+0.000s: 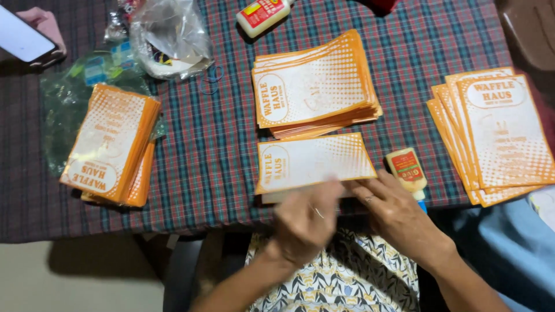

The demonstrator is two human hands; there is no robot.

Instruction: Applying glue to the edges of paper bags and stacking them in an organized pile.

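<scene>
I'm looking down on a dark plaid tablecloth (219, 144) covering the table. On it I count 3 stacks of orange-and-white printed paper sleeves: the centre stack (315, 84) at 12 o'clock from my hands, the left stack (113, 144) at 9 o'clock, and the fanned right stack (497, 136) at 3 o'clock. A clear crumpled plastic bag (170, 37) sits at 11 o'clock, w/ a flat clear plastic sheet (69, 92) under the left stack.

One single orange-and-white paper sleeve (315, 162) lies flat near the table's front edge, directly at 12 o'clock from both hands. My left hand (303, 222) is blurred; fingers curl loosely at the sleeve's lower edge, but I can't tell if it grips anything. My right hand (399, 216) lies w/ fingers spread flat, fingertips touching the sleeve's lower right corner, grasping nothing.

2 small glue bottles w/ red labels: one (407, 170) just beside my right hand at 12 o'clock, the other (263, 14) at the far edge. Another person's hand w/ a phone (26, 37) shows at 10 o'clock.
</scene>
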